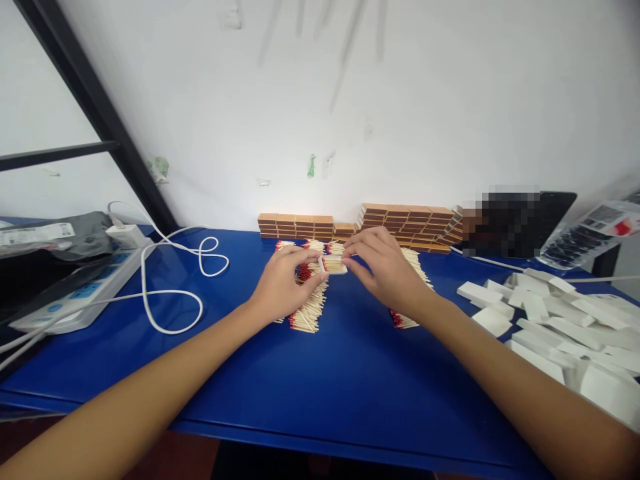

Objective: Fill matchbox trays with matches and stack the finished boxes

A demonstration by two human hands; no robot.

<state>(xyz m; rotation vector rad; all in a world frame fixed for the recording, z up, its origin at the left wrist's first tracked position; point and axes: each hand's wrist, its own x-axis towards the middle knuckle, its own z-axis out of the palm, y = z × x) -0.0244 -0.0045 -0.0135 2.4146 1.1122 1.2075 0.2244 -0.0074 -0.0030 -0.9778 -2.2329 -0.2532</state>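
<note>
A small white matchbox tray (334, 265) filled with matches is held between both hands above the blue table (325, 393). My left hand (283, 283) pinches its left end. My right hand (383, 267) pinches its right end, fingers curled over it. Under and around the hands lie rows of loose red-tipped matches (310, 310), with more matches (403, 320) showing below my right wrist.
Stacks of brown matchbox sleeves (410, 223) line the wall at the back. A heap of empty white trays (560, 327) lies at the right. At the left are a white power strip (85, 290) and a looping white cable (170, 280). A black stand sits at the back right.
</note>
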